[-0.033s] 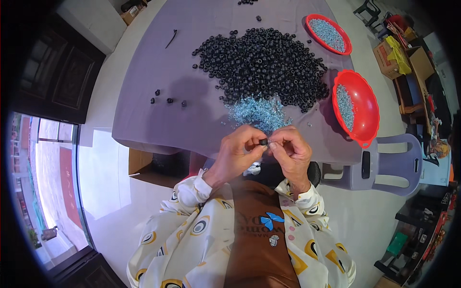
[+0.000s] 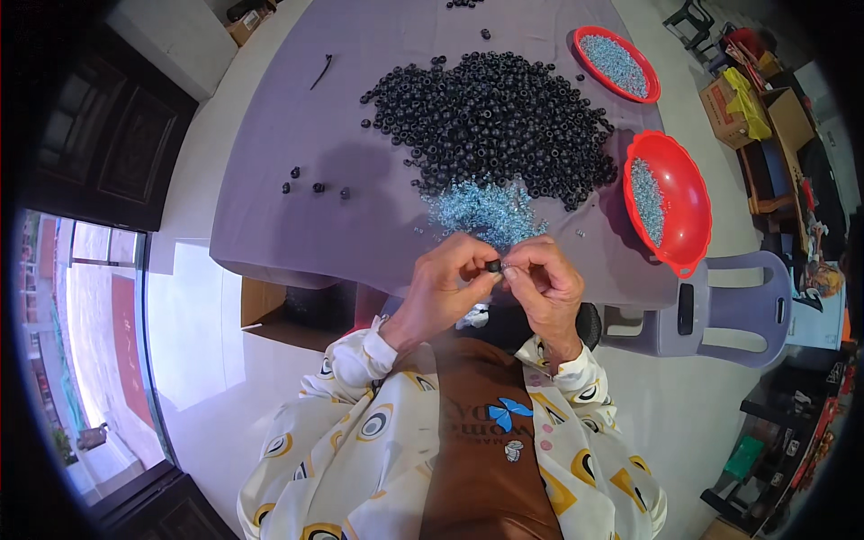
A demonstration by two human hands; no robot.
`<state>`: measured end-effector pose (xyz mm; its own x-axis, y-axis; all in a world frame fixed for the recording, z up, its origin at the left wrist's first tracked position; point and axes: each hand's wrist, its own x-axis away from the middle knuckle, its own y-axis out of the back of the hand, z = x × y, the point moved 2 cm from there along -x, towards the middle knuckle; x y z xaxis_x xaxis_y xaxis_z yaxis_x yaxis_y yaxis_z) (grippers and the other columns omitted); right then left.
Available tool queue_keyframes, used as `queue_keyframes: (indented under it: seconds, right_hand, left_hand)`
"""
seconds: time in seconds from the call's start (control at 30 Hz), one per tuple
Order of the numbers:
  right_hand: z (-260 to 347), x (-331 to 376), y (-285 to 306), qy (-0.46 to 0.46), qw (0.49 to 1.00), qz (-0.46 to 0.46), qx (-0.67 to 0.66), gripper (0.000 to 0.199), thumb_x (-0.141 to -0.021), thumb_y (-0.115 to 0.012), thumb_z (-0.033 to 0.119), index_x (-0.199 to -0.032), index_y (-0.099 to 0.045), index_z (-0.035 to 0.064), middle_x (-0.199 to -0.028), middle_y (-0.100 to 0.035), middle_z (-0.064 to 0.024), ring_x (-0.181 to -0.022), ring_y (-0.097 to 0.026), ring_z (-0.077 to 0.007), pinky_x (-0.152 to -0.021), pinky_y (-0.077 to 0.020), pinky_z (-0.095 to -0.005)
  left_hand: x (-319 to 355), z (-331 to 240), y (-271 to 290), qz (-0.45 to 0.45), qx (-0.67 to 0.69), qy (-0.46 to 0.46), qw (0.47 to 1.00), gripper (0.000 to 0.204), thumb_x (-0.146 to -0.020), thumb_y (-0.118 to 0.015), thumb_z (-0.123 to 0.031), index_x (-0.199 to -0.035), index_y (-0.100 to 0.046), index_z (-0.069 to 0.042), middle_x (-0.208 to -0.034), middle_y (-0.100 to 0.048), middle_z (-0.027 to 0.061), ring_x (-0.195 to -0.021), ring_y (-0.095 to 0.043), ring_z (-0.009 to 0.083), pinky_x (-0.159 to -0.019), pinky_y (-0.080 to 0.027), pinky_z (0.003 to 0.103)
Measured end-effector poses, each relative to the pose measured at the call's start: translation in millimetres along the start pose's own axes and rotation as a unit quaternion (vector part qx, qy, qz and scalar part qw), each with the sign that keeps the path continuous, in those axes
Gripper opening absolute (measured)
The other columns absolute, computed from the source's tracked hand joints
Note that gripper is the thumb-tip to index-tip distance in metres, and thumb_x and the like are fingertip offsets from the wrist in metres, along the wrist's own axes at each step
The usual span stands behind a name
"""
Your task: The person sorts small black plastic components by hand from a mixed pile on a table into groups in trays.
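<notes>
At the table's near edge, my left hand [image 2: 447,281] pinches a small round black part [image 2: 493,266] between thumb and index finger. My right hand [image 2: 547,286] is closed beside it, its thumb and fingertip pressed together right at the black part; a tiny pale shiny piece seems to lie in that pinch, too small to make out. Just beyond both hands is a loose heap of small shiny bluish pieces [image 2: 481,210]. It borders a big pile of round black parts [image 2: 490,117], several of which show holes.
Two red plastic dishes hold more bluish pieces: a scalloped bowl [image 2: 688,198] at the right and another dish [image 2: 655,81] farther back. Several black parts [image 2: 319,188] and a thin black strip [image 2: 321,72] lie left on the grey tablecloth [image 2: 270,216]. A plastic chair [image 2: 742,306] stands at the right.
</notes>
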<state>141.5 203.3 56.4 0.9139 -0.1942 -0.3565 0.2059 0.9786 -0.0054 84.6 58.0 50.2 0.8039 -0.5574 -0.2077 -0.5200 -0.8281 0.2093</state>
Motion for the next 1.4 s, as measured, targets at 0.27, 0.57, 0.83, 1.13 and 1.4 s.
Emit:
queue_keyframes:
  seconds: [0.27,0.57,0.83,1.13,1.4]
  right_hand:
    - [-4.8,1.3,3.8,0.002,0.998,0.007,0.056,0.011,-0.08,-0.057,-0.007,-0.088,-0.056,-0.0005,-0.086,-0.053,-0.0065,-0.067,-0.053,-0.008,-0.059,-0.0446,-0.0195]
    - [-7.7,1.0,3.8,-0.039,0.993,0.009,0.112,0.006,-0.08,-0.058,-0.004,-0.085,-0.056,-0.0006,-0.081,-0.052,-0.0023,-0.061,-0.05,-0.0055,-0.055,-0.0414,-0.0188]
    - [-12.0,1.7,0.8,-0.043,0.983,-0.012,0.18,0.002,-0.08,-0.059,-0.002,-0.08,-0.057,-0.0004,-0.07,-0.054,0.0,-0.057,-0.048,-0.004,-0.05,-0.0383,-0.0191]
    - [-24.5,0.6,10.1,-0.125,0.985,-0.039,0.11,0.006,-0.08,-0.057,-0.001,-0.076,-0.054,0.0024,-0.067,-0.049,0.0068,-0.059,-0.041,-0.0001,-0.051,-0.0333,-0.0164]
    - [-43.2,-1.1,75.3,-0.112,0.94,-0.143,0.288,0.001,-0.078,-0.057,0.001,-0.079,-0.057,0.001,-0.066,-0.054,0.0006,-0.057,-0.047,-0.0046,-0.052,-0.0378,-0.0211]
  left_hand:
    - [1.1,-11.4,0.7,-0.022,-0.04,-0.076,0.996,0.019,-0.076,-0.063,0.0,-0.094,-0.056,-0.001,-0.076,-0.055,0.0078,-0.066,-0.057,0.017,-0.058,-0.047,0.027]
    - [-3.0,-6.9,-3.2,-0.053,-0.146,-0.112,0.982,0.023,-0.07,-0.062,0.006,-0.092,-0.057,-0.001,-0.076,-0.053,0.0084,-0.064,-0.053,0.019,-0.056,-0.044,0.029]
    - [-5.7,-6.4,-8.2,-0.035,-0.236,-0.185,0.953,0.024,-0.068,-0.061,0.008,-0.092,-0.057,0.001,-0.081,-0.055,0.0118,-0.072,-0.054,0.0289,-0.063,-0.046,0.036]
    - [-13.1,-0.5,-10.3,-0.007,-0.189,-0.157,0.969,0.021,-0.073,-0.063,0.004,-0.093,-0.057,0.0,-0.082,-0.056,0.0115,-0.071,-0.056,0.0265,-0.061,-0.046,0.034]
    - [-19.9,38.4,-4.2,0.005,0.056,0.088,0.994,0.011,-0.085,-0.058,-0.003,-0.096,-0.057,0.0,-0.076,-0.059,0.0042,-0.065,-0.054,0.0121,-0.061,-0.045,0.025]
